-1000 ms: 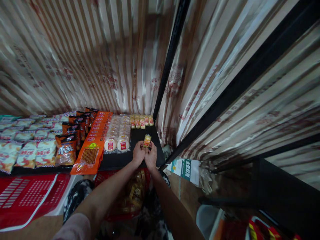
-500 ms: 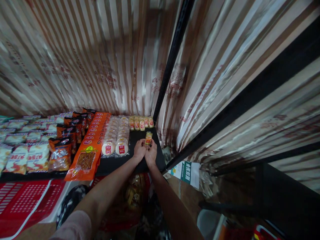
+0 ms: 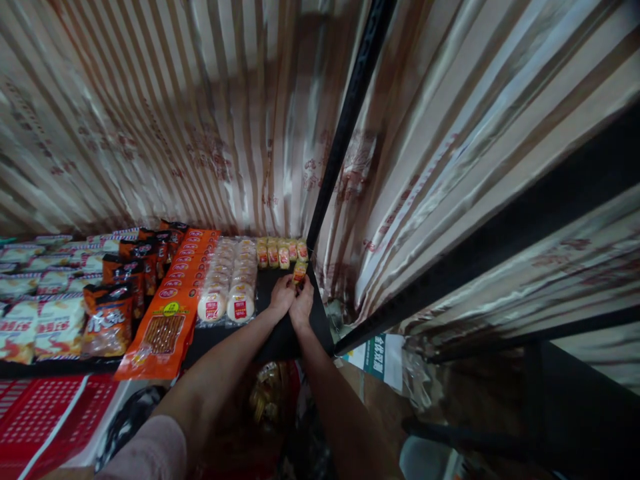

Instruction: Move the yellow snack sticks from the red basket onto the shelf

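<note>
Two bare hands meet over a black shelf [image 3: 266, 283], the left hand [image 3: 283, 295] and the right hand [image 3: 302, 303] pinching one small yellow packet [image 3: 299, 272] between their fingertips. The packet stands near the shelf's far right corner, just in front of the right end of a row of matching packets [image 3: 283, 253] ranged along the back. In the dim light it is hard to tell whether its lower edge rests on the shelf or whether it touches the row.

The step in hand looks to be the placing of this single packet, its printed front toward the wearer. The next move, by the look of it, calls for squaring it to its neighbour, bringing it down flat, then parting the fingers gently enough to leave the row undisturbed.

To the left of the hands lie clear bags of round crackers [image 3: 240, 308], then overlapping orange packs [image 3: 163, 330], dark-topped snack bags [image 3: 107, 323] and white snack bags [image 3: 59, 327]. Below the shelf's front edge, a heap of gold-wrapped packets [image 3: 267, 393] shows between the forearms, and a red basket [image 3: 87, 420] sits at lower left. Striped sheeting [image 3: 225, 100] hangs behind, and a black post [image 3: 345, 127] rises at the corner.
</note>
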### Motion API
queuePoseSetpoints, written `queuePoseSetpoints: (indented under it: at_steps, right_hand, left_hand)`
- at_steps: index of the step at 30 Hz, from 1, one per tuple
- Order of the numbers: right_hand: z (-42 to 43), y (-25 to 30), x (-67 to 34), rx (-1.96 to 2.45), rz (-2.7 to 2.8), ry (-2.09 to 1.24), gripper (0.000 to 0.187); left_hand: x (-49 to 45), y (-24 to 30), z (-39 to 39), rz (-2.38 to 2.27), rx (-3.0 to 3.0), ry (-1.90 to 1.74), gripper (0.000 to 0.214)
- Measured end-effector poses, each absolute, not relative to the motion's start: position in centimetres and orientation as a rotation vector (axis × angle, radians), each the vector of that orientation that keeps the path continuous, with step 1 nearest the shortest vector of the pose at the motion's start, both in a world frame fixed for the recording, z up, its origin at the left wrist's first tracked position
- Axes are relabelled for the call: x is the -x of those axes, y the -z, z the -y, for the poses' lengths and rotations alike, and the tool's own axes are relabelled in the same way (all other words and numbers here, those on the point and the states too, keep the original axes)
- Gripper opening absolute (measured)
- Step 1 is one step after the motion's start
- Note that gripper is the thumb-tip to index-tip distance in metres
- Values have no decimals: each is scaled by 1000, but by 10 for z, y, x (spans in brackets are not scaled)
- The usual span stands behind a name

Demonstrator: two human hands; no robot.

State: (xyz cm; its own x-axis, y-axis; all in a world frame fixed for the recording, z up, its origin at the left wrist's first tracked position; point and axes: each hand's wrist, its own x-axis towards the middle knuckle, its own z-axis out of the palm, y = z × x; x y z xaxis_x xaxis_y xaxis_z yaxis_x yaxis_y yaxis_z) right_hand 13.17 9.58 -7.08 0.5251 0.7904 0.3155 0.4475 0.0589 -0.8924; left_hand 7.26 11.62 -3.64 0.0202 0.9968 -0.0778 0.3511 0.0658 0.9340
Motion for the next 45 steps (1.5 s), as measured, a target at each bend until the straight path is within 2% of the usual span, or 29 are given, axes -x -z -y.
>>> queuePoseSetpoints:
  at_steps: [9,19,32,45]
  right_hand:
    - [-121,74,-142,1621,1175,-240,49]
    - [-148,82,-147,1598,1197,-218,38]
    - [-162,84,-150,1578,1304,-236,47]
    - [-151,76,-142,1675,1406,-101,44]
  left_hand:
    - [-82,40,-138,-1434,-1322,-970,31]
    - [-83,38,-151,-1394,-1262,-970,38]
    - [-79,48,-156,-1399,-1264,-991,36]
    - [-72,52,-163,-1408,-1227,-1041,37]
